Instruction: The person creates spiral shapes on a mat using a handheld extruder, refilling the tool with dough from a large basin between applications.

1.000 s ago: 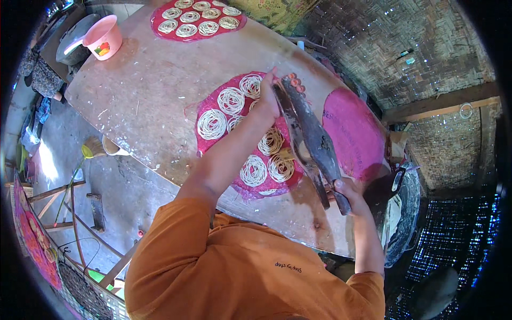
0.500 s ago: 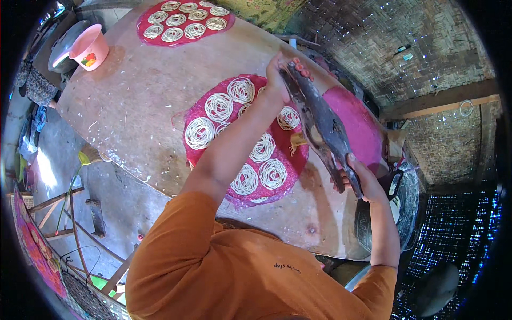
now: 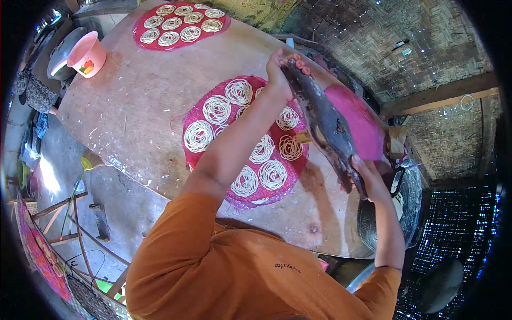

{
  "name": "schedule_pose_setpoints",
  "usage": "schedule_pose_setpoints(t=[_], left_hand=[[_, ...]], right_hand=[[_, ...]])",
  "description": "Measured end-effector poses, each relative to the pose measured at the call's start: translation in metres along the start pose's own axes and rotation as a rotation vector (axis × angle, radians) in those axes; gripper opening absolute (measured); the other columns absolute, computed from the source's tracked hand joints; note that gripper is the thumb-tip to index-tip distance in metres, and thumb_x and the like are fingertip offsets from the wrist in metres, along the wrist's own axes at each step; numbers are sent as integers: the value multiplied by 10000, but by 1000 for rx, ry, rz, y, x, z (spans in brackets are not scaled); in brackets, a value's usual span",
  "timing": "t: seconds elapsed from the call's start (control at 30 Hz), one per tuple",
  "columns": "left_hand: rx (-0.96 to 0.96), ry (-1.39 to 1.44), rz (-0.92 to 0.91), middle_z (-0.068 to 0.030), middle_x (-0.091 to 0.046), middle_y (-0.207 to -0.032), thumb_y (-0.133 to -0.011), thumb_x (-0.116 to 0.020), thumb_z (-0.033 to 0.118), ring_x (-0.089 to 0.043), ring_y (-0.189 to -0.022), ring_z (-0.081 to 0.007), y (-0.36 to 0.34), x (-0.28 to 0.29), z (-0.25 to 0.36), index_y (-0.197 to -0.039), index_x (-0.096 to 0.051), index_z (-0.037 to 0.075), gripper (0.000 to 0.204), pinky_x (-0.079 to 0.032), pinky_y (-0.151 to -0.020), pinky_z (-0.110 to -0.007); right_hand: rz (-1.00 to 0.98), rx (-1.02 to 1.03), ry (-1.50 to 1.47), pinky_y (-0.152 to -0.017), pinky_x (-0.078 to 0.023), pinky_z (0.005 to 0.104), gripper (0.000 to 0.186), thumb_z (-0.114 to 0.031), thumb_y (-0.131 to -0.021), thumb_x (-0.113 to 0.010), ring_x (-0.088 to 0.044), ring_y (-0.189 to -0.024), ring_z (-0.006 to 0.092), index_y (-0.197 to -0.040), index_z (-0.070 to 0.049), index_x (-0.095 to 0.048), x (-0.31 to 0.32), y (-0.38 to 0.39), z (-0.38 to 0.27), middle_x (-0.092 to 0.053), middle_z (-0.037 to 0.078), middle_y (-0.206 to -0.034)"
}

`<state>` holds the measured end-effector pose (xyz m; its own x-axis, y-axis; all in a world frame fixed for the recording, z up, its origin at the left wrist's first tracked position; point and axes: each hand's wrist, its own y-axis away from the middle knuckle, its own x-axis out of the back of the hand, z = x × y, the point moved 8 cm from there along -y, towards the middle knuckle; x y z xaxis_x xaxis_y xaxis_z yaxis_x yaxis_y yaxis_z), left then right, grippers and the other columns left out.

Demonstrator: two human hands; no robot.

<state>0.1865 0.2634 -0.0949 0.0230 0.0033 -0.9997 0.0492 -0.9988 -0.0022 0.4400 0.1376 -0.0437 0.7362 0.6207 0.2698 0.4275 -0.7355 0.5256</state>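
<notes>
A long dark wooden hand press (image 3: 325, 120) with two arms lies slantwise in the air, gripped at both ends. My left hand (image 3: 278, 74) is closed round its far end, with fingertips showing past the edge. Around the near end my right hand (image 3: 369, 178) is closed, thumb on top and fingers underneath. A yellowish nozzle (image 3: 303, 137) sticks out from the press's left side, over a spiral of strands (image 3: 290, 148) that looks darker in the shadow. Below is a round pink mesh sheet (image 3: 213, 160) bearing several pale coiled nests (image 3: 272, 175); my left forearm hides some.
Another pink sheet with several nests (image 3: 172, 23) lies at the table's far end. A pink dipper (image 3: 87, 56) stands at the far left of the wooden table (image 3: 133, 106). More pink sheeting (image 3: 357, 122) lies right of the press. A woven wall (image 3: 394, 48) borders that side.
Under the nozzle, the small hanging bunch of strands has become a round coiled nest on the mesh. The press's two arms look closer together, and both hands still hold it.
</notes>
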Motion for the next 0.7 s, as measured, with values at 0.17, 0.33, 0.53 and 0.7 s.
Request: schedule_pose_setpoints(t=[0.17,0.33,0.53,0.7], left_hand=[[-21,-56,22,-10,-432,-566,-889,-359,414,-467,-543,-195,17,1,9,-698,-455,137,350,-416,-636,-407],[51,61,-49,-17,-437,-571,-886,-346,456,-467,-554,-210,12,29,-14,-683,-447,136,393,-412,-648,-409],[89,37,-127,-12,-427,-557,-890,-356,460,-458,-548,-200,-14,44,-4,-673,-443,135,401,-404,-629,-392],[98,-200,-464,-49,-546,-684,-943,-346,459,-548,-664,-226,13,-53,16,-810,-524,93,428,-460,-697,-423]], right_hand=[[-90,-10,-35,-513,-476,282,558,-525,-917,-484,-602,-547,153,-849,7,-638,-17,4,-2,-630,92,-671],[-69,-48,31,-489,-460,269,535,-514,-914,-501,-589,-517,145,-829,-5,-640,0,8,4,-622,80,-648],[5,-49,89,-494,-445,247,520,-532,-892,-534,-580,-533,122,-848,-23,-628,-2,-29,37,-607,51,-648],[-37,250,-41,-582,-424,239,540,-471,-858,-620,-531,-690,82,-1157,-27,-548,-19,-29,50,-577,13,-860]])
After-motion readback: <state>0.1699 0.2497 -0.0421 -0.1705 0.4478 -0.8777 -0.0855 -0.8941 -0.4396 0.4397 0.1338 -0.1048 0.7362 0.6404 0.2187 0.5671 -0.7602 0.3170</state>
